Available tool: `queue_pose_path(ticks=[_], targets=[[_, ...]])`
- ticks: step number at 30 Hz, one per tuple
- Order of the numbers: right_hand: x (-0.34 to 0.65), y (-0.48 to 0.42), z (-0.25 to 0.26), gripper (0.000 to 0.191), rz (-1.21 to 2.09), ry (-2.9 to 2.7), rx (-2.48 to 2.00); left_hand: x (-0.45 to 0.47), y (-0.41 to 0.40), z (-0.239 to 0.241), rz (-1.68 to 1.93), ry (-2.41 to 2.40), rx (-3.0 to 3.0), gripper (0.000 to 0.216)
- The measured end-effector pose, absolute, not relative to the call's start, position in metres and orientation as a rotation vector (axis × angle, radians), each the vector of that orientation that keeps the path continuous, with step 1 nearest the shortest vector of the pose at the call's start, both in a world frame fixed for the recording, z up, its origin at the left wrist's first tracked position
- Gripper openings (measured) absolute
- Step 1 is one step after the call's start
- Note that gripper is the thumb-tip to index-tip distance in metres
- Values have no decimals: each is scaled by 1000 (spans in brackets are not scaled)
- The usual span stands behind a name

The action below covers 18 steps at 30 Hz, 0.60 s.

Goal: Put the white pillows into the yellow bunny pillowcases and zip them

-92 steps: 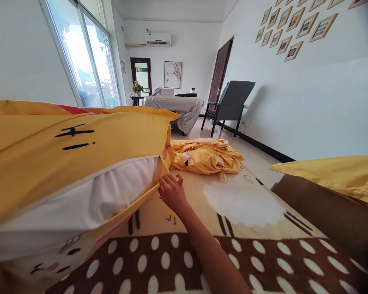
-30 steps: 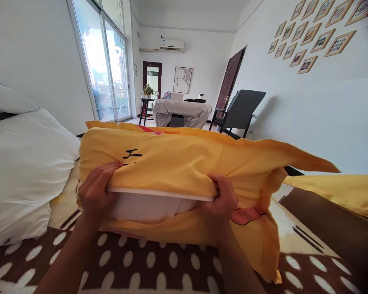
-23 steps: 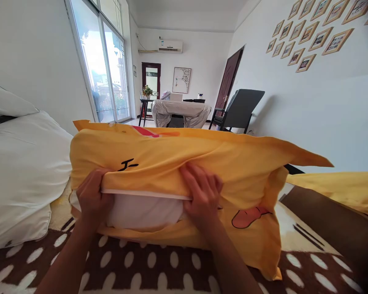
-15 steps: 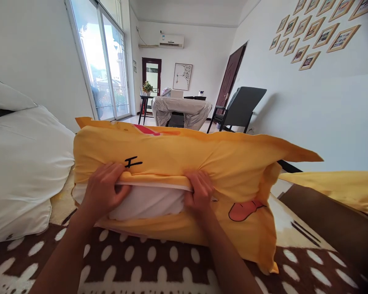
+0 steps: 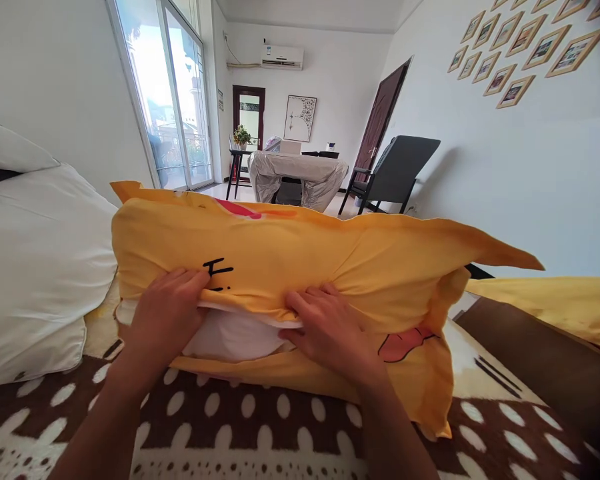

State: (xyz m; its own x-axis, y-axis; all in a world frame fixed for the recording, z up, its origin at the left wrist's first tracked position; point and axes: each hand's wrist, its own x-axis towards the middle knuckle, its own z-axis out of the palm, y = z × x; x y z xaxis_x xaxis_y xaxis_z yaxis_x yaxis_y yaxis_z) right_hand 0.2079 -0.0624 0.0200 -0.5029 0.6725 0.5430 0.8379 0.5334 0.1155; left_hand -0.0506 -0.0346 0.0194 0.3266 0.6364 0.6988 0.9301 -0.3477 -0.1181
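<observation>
A yellow-orange pillowcase (image 5: 280, 247) with black and pink printed marks lies across the patterned blanket before me, its opening facing me. Inside it shows a white pillow (image 5: 235, 335). My left hand (image 5: 173, 310) grips the upper edge of the opening near the left end, fingers on top of the cloth and thumb hidden. Farther right, my right hand (image 5: 325, 323) pinches that same edge, its thumb underneath at the gap. The lower edge of the pillowcase hangs slack below the white pillow.
White pillows (image 5: 40, 267) are stacked at the left. A brown-and-white patterned blanket (image 5: 247, 407) spreads under the pillowcase. On the right lie a yellow cloth (image 5: 555, 307) and a brown surface (image 5: 535, 360). Farther back stand a grey chair (image 5: 405, 167) and a plastic-covered table (image 5: 297, 167).
My right hand has shifted left along the opening's edge, and the gap showing the white pillow is narrower. My left hand stays at the left end. The camera view has tilted slightly.
</observation>
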Motion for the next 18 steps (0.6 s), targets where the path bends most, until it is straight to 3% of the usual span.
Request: queue_pose_path(ticks=[10,18], targets=[[176,-47,-9,19,-696,-2056,-1505,-29,-8,-8,-851,-1399,-1858,16],[185,2,-46,13,-579,-1875,-1600,-20,8,-15,-819,-1324,-1941,16]])
